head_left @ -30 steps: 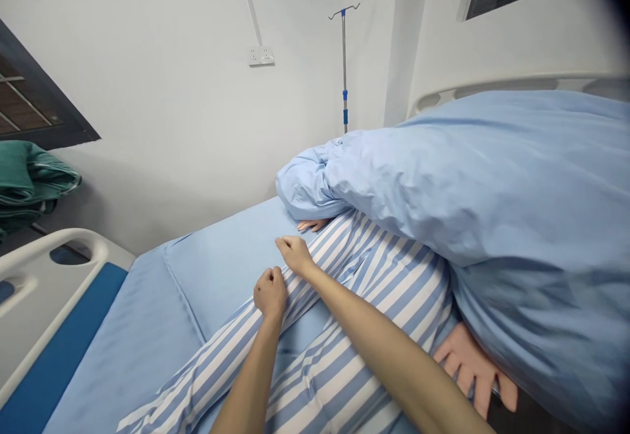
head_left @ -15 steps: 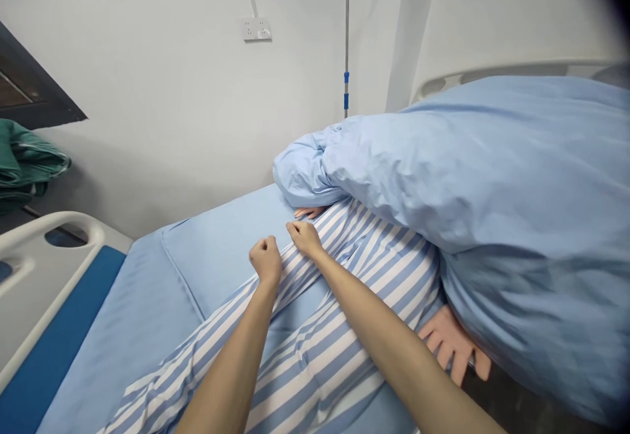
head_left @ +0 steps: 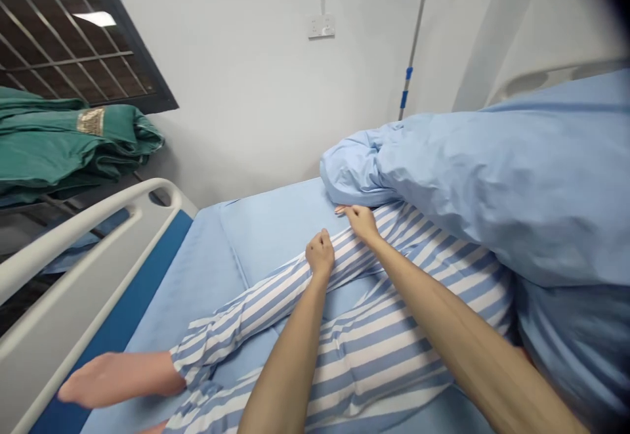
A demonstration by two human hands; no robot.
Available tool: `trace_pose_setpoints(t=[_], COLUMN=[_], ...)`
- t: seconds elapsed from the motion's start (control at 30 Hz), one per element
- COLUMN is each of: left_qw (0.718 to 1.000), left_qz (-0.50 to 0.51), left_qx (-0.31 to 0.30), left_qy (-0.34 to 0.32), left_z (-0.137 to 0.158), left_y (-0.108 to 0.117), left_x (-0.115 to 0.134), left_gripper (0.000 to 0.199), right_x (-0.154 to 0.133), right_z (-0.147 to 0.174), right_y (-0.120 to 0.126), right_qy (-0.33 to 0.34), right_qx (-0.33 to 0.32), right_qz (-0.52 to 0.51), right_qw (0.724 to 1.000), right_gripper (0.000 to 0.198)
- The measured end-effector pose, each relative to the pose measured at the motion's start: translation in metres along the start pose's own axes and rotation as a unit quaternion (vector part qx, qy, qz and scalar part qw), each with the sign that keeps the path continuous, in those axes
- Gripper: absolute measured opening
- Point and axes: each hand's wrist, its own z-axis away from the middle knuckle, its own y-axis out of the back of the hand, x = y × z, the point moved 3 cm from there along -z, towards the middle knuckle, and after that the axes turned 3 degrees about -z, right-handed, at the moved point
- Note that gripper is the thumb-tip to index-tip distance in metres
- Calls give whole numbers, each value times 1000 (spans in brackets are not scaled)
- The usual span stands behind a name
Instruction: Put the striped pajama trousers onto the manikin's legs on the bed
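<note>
My left hand (head_left: 320, 251) is closed in a fist over the near edge of a raised striped trouser leg (head_left: 266, 303). Higher up the same leg, my right hand (head_left: 363, 222) has its fingers curled shut. No cloth is seen bunched or pulled in either fist. Just beyond my right fingers, the fingertips of a lying figure's hand (head_left: 340, 209) show from under a light blue quilt (head_left: 443, 165). The quilt is gathered over the figure's upper body. A smooth, manikin-like bare foot (head_left: 123, 378) sticks out of the trouser cuff at the lower left.
The figure lies on a bed with a light blue sheet (head_left: 275, 217). At the left stands a pale bed-end board (head_left: 93, 250). Green folded covers (head_left: 54, 145) lie beyond it, under a barred window (head_left: 63, 33). An IV pole (head_left: 416, 40) and a wall socket (head_left: 321, 27) are behind.
My view has turned left, bringing in the foot, the window and more of the green covers. Both fists stay closed over the striped leg, and my right forearm now covers the figure's near hand.
</note>
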Motion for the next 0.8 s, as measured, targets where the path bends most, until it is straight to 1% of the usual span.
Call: trace_pose_setpoints(t=[0.1,0.2,0.27,0.3,0.33,0.4,0.47,0.53,0.57,0.6,0.67,0.73,0.77,0.8], left_qw=[1000,998,995,993,991,990,991,993,995,996,993,986,984,984], left_qz=[7,42,67,76,80,78,73,61,53,43,24,12,10,9], left_qx=[-16,-37,-75,-95,-111,-120,-108,-91,-75,-46,29,81,94,99], left_qy=[6,2,8,10,13,13,18,34,47,66,115,146,151,150], left_z=[0,-1,0,3,7,19,33,46,51,55,61,64,65,66], left_y=[-1,2,11,19,29,58,94,130,148,166,196,217,222,225], left_x=[0,-2,-7,-12,-18,-36,-63,-96,-113,-130,-161,-182,-188,-192], left_gripper=[49,46,43,40,39,36,35,33,32,32,32,31,31,30], right_x=[3,9,12,12,13,13,13,12,11,9,3,-7,-13,-21], right_z=[5,10,12,13,13,13,13,15,17,21,35,61,77,96], right_y=[0,-2,-2,-2,-1,0,1,1,0,-1,-4,-10,-15,-20], right_qy=[-6,-25,-36,-36,-35,-33,-33,-29,-24,-17,-5,7,9,12], right_qx=[32,61,61,55,49,46,44,34,24,13,-9,-38,-54,-84], right_qz=[15,51,70,73,75,81,94,111,118,123,125,115,106,93], right_qw=[999,997,995,995,995,995,994,993,992,992,992,993,993,992], right_gripper=[35,37,36,36,36,35,34,32,32,32,32,32,33,34])
